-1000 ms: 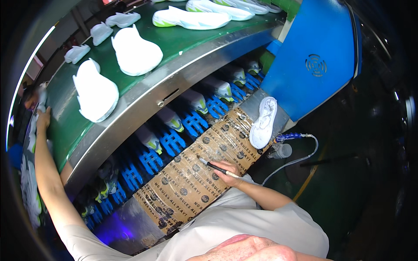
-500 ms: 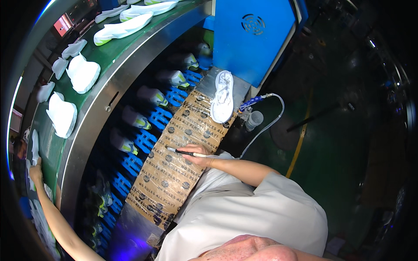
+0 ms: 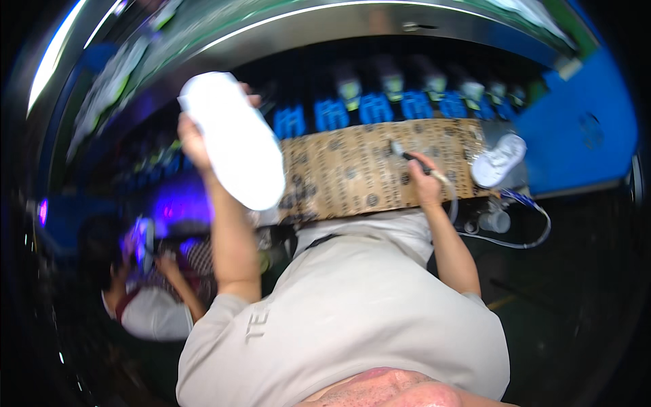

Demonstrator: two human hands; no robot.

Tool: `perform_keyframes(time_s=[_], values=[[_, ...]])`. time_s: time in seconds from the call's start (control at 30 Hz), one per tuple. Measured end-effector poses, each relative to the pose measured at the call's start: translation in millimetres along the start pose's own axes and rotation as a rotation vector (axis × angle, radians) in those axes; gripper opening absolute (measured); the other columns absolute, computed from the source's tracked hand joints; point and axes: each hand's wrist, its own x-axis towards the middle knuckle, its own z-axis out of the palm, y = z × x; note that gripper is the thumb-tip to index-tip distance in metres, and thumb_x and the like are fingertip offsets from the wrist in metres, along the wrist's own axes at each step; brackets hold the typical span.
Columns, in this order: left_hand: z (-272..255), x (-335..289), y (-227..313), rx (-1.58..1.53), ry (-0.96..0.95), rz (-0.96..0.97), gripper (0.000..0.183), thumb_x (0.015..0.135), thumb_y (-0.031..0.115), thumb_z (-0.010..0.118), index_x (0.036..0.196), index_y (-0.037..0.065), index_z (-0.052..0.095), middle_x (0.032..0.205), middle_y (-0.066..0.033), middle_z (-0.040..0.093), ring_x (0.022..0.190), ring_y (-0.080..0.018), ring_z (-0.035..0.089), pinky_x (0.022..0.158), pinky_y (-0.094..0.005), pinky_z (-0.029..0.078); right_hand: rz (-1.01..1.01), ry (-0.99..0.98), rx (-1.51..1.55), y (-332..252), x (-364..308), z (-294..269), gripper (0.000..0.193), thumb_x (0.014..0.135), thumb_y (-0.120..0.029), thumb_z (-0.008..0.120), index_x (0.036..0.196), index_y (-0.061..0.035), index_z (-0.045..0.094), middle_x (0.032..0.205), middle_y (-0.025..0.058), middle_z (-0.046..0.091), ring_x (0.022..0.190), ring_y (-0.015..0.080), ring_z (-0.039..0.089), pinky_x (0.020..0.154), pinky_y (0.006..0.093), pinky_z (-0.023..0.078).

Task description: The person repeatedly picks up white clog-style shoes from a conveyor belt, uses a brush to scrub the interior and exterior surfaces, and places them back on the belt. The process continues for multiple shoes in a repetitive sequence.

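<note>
White shoe sole (image 3: 237,139), blurred and tilted, held up on the left, its near end just across the left edge of the brown cardboard (image 3: 366,183) in view. Clamped at its far half in the left hand (image 3: 195,142), with fingers showing at both edges. Gripped in the right hand (image 3: 424,184), fingers closed around the handle: a black-handled brush (image 3: 411,157), with a pale hose (image 3: 445,181) trailing from its rear. Pointing far and left over the cardboard; cannot tell whether touching it. Lying at the cardboard's right end, apart from the right hand: a second sole (image 3: 500,160), also white. Along the far side, blue brackets (image 3: 376,108) in a row. To the right, a blue cabinet (image 3: 576,159); nearer, a translucent cup (image 3: 496,222). At near left, a co-worker (image 3: 154,312).
</note>
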Motion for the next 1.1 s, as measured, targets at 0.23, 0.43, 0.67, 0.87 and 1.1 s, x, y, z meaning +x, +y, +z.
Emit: perform_keyframes(time_s=[0.23,0.43,0.67,0.87,1.1], values=[[-38.5,-122.7,-116.9,-0.162,0.386,-0.465,0.072,0.102,0.059,0.017,0.135,0.005,0.052,0.116,-0.0202,0.065,0.104,-0.0329,0.068,0.087,-0.0472,0.06,0.106,-0.241,0.423,-59.1,-27.2,56.2,0.027,0.094,-0.01,0.065,0.118,0.0035,0.066,0.088,0.0043,0.066,0.076,0.0083,0.058,0.071,0.0215,0.046],[-59.3,-114.6,-122.1,-0.055,0.345,-0.607,0.085,0.099,0.071,0.009,0.141,0.008,0.047,0.117,-0.0223,0.066,0.1,-0.0368,0.069,0.084,-0.048,0.061,-0.097,-0.562,0.215,-130.5,-39.7,105.6,0.026,0.088,-0.006,0.07,0.113,0.0004,0.071,0.092,0.007,0.073,0.076,0.0132,0.066,0.068,0.0262,0.054],[-49.4,-79.7,-133.1,-0.001,0.425,-0.355,0.068,0.103,0.062,0.021,0.134,0.009,0.053,0.123,-0.0146,0.063,0.112,-0.0272,0.064,0.096,-0.0414,0.054,-0.941,-0.503,-0.339,-136.7,-23.2,139.2,0.027,0.081,-0.006,0.076,0.108,-0.004,0.075,0.084,0.0106,0.071,0.072,0.0183,0.065,0.067,0.0302,0.052],[-38.2,-60.0,-113.5,-0.19,0.236,-0.288,0.078,0.097,0.073,0.02,0.125,0.009,0.054,0.105,-0.0179,0.063,0.098,-0.0308,0.064,0.085,-0.0485,0.057,-0.558,-0.582,-0.158,-149.6,-31.6,131.9,0.027,0.079,-0.008,0.078,0.106,-0.009,0.077,0.084,0.0062,0.071,0.079,0.0214,0.064,0.077,0.0342,0.044],[-38.1,-37.4,-91.2,-0.21,0.151,-0.216,0.087,0.094,0.078,0.022,0.12,0.003,0.059,0.103,-0.0161,0.066,0.093,-0.0281,0.066,0.089,-0.049,0.056,-0.444,-0.636,-0.074,-166.1,-36.1,121.9,0.027,0.079,-0.012,0.078,0.106,-0.0103,0.078,0.084,0.0051,0.073,0.078,0.019,0.063,0.078,0.0335,0.044]])
